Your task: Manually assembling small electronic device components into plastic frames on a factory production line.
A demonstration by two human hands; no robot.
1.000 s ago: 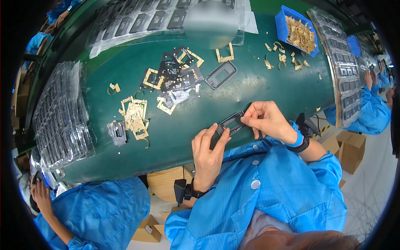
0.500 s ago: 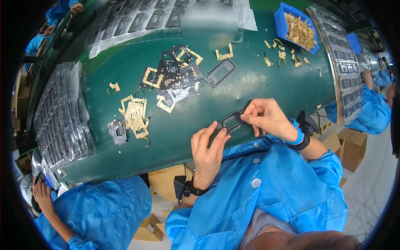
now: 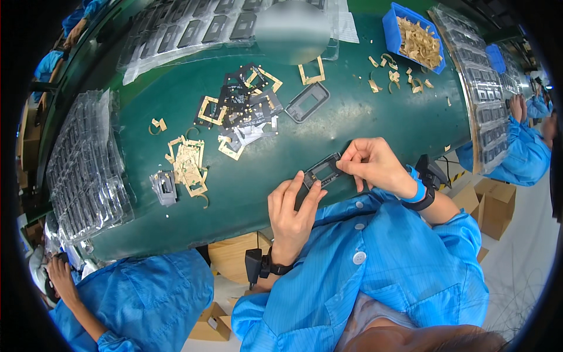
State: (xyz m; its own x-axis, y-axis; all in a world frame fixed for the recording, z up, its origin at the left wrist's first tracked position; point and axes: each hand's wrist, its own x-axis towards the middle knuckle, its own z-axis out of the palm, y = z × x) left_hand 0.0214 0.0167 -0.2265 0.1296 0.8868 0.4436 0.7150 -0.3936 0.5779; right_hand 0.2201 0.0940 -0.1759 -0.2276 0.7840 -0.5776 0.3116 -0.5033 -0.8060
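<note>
- Head view, location: the dark grey, rectangular plastic housing with a central window (image 3: 329, 178) is between both hands, over the near part of the smooth green table (image 3: 366, 111); whether it touches the surface cannot be told.
- Handling (judged): light and stiff; smooth faces may slip, and the narrow rails beside the window could flex.
- Hold points (judged): the short ends, clear of the window.
- Left hand (image 3: 291, 216): thumb and fingers grip the left end, fingers pointing away from the body.
- Right hand (image 3: 377, 168): thumb and index finger pinch the right end, remaining fingers curled.
</note>
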